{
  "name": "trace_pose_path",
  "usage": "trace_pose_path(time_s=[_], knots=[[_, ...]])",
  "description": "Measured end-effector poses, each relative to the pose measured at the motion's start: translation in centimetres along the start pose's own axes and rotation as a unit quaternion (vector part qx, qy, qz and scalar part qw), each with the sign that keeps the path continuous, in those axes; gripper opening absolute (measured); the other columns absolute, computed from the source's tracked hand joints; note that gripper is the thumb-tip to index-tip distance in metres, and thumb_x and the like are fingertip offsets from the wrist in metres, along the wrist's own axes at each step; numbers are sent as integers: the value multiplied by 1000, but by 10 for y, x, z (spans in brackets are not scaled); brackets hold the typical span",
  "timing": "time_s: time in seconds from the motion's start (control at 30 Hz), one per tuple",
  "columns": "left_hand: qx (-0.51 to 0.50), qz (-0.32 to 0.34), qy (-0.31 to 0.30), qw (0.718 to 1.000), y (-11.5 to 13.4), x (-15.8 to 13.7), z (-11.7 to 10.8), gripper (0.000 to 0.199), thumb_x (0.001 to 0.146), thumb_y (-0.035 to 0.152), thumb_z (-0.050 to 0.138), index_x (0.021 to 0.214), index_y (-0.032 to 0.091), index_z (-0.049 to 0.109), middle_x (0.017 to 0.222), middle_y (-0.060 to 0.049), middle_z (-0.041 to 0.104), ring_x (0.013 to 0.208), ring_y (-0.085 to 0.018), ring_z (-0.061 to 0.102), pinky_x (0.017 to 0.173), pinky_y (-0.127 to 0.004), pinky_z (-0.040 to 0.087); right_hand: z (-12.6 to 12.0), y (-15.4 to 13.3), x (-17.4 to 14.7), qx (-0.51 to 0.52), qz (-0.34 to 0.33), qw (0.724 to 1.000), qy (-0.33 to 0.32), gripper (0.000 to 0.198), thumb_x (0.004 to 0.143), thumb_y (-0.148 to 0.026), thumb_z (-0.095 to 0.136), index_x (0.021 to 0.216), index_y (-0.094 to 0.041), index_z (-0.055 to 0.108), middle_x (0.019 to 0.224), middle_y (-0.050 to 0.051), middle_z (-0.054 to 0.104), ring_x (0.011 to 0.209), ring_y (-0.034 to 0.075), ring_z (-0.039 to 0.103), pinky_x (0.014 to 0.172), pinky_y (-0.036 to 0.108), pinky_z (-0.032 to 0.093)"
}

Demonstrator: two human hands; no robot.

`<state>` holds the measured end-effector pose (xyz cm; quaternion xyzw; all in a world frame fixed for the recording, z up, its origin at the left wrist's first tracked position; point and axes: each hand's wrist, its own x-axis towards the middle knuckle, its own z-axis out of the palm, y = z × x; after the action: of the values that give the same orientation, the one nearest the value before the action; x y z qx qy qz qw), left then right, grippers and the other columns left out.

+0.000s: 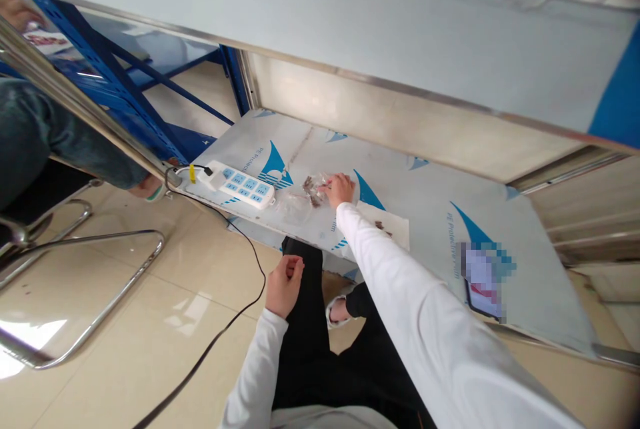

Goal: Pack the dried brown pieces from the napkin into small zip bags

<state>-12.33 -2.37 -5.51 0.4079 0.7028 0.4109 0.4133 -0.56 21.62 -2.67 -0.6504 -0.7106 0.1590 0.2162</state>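
Now the right hand (341,190), in a white sleeve, is reaching over the silver metal bench (425,216) with its blue-printed protective film, fingers bunched narrow at a small cluster of thin brown pieces (315,200). Those pieces lie on and around crinkled clear plastic (294,208) near the front edge; whether the fingertips have pinched one, I can't tell at this size. Down below, the left hand (283,284) is curled loosely closed over the black-trousered lap, well apart from the work. Just behind the right forearm sits a sheet of white paper (400,230), a few more brown bits (379,224) on it, the sleeve covering part of the sheet. To the left, a long white power strip (247,188) with blue sockets lies near the plastic, a black plug (208,170) at its far end. Over right, a dark-edged phone (483,296), partly pixelated, rests by the front edge. Far left, a seated person's denim-clad leg (50,122) shows beyond the bench.
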Motion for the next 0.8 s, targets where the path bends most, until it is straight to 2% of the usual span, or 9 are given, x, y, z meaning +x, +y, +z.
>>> trace_pose_path(time_s=[0.17, 0.23, 0.3, 0.37, 0.43, 0.5, 0.6, 0.7, 0.8], knots=[[-12, 29, 63, 998, 18, 3, 3, 28, 83, 43, 56, 92, 17, 63, 81, -7, 70, 67, -16, 65, 63, -28, 51, -36, 2, -7, 127, 66, 989, 31, 31, 73, -47, 70, 75, -18, 61, 78, 5, 70, 77, 19, 64, 72, 29, 45], [-51, 48, 65, 995, 36, 2, 10, 30, 82, 44, 59, 95, 16, 63, 84, -7, 71, 72, -16, 66, 66, -27, 52, -52, 1, -33, 178, 87, 980, 37, 39, 76, -55, 61, 78, -17, 59, 75, 4, 69, 66, 16, 65, 60, 25, 46], [-118, 62, 12, 991, 58, -1, 22, 35, 81, 43, 63, 103, 16, 63, 92, -8, 72, 79, -17, 67, 69, -26, 52, -65, 1, -73, 255, 121, 959, 26, 44, 78, -60, 55, 79, -16, 58, 75, 5, 69, 58, 14, 64, 53, 23, 46], [-178, 79, -51, 980, 78, -8, 35, 35, 80, 42, 65, 105, 16, 64, 97, -9, 73, 84, -18, 68, 73, -26, 53, -74, 2, -116, 413, 205, 887, -4, 45, 74, -60, 61, 77, -15, 57, 78, 7, 69, 57, 14, 64, 51, 24, 47], [-211, 87, -76, 971, 94, -18, 47, 29, 79, 39, 67, 95, 15, 68, 93, -8, 74, 83, -18, 69, 75, -26, 53, -84, 7, -158, 478, 261, 839, 2, 46, 71, -58, 66, 82, -14, 58, 79, 7, 68, 59, 16, 64, 54, 27, 49], [-225, 61, -92, 968, 104, -27, 55, 26, 75, 39, 71, 84, 14, 71, 81, -6, 74, 72, -16, 68, 69, -24, 53, -96, 13, -194, 434, 270, 854, 95, 50, 71, -55, 69, 97, -14, 58, 87, 9, 67, 69, 17, 64, 61, 30, 51], [-225, -7, -152, 962, 113, -39, 58, 28, 68, 39, 76, 75, 13, 72, 66, -4, 72, 55, -12, 62, 54, -20, 50, -122, 19, -242, 247, 170, 920, 254, 54, 74, -46, 71, 118, -19, 53, 112, 12, 60, 94, 22, 60, 79, 37, 50], [-210, -36, -204, 956, 120, -47, 57, 29, 65, 38, 79, 75, 12, 73, 62, -4, 71, 50, -10, 59, 48, -18, 47, -148, 16, -274, 86, 30, 967, 236, 41, 77, -39, 73, 114, -28, 62, 132, 12, 46, 120, 29, 47, 96, 46, 41], [-198, -42, -226, 953, 128, -52, 59, 29, 65, 38, 79, 77, 12, 71, 62, -4, 71, 51, -10, 61, 49, -17, 47, -160, 11, -287, 24, -20, 978, 206, 22, 82, -31, 68, 104, -32, 69, 140, 7, 40, 128, 30, 40, 100, 49, 36]])
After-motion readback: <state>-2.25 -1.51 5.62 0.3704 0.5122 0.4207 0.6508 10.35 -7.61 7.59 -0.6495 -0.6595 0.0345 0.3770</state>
